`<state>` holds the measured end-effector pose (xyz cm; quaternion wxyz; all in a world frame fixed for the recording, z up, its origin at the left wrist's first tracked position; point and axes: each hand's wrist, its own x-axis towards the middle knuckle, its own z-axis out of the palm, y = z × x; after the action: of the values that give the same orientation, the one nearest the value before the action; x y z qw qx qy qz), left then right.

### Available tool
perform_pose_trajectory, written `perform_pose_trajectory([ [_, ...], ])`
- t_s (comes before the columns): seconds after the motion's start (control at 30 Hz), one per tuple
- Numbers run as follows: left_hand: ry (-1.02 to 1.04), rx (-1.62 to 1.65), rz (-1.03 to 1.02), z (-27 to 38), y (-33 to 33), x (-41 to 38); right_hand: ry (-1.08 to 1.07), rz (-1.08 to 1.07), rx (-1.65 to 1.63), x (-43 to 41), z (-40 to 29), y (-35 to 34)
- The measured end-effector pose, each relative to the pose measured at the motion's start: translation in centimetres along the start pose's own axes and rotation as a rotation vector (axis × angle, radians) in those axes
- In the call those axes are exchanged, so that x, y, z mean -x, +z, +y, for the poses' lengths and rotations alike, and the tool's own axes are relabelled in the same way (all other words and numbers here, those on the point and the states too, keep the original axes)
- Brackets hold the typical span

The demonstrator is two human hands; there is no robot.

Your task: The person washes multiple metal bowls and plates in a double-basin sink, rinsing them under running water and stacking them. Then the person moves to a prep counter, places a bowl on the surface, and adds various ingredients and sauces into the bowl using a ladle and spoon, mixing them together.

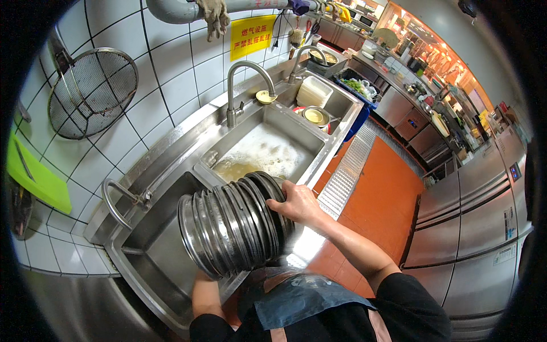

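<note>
A thick stack of round metal pans (228, 224) is tipped on its side above the left sink basin (166, 252) and the front rim of the sink. My right hand (297, 203) grips the right end of the stack, thumb on the edge of the outermost pans. Under the left end comes my left hand (206, 277), mostly covered by the pans and bearing them from below; its fingers are hidden. Beyond the stack, the middle basin (295, 132) holds cloudy, foamy water.
Curved faucets (245, 64) rise along the tiled wall. The far basin holds white plastic containers (314, 92) and bowls (315, 116). A wire strainer (93, 94) hangs at left. A blue bin (357, 115) stands past the sink; steel refrigerators (461, 239) line the right side.
</note>
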<state>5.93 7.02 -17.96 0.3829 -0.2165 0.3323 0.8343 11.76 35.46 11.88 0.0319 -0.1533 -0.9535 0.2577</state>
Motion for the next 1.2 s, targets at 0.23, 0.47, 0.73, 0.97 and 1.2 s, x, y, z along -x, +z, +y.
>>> perform_pose_trajectory([
  [0.23, -0.02, 0.024, 0.031, -0.5, -2.2, 1.1, -0.055, -0.044, 0.026, -0.1, -4.0, 0.8],
  [0.47, -0.028, 0.067, 0.043, -1.0, -4.0, 1.6, -0.103, -0.078, 0.041, -0.6, -5.8, 1.1],
  [0.73, -0.05, 0.076, 0.047, -1.3, -4.8, 1.4, -0.105, -0.038, 0.068, -0.5, -6.1, 1.6],
  [0.97, -0.043, 0.066, 0.057, -0.9, -5.2, 1.6, -0.102, -0.04, 0.085, -0.6, -6.6, 2.0],
  [1.2, -0.039, 0.061, 0.055, -0.5, -5.4, 1.8, -0.118, -0.014, 0.103, -0.6, -6.7, 2.2],
])
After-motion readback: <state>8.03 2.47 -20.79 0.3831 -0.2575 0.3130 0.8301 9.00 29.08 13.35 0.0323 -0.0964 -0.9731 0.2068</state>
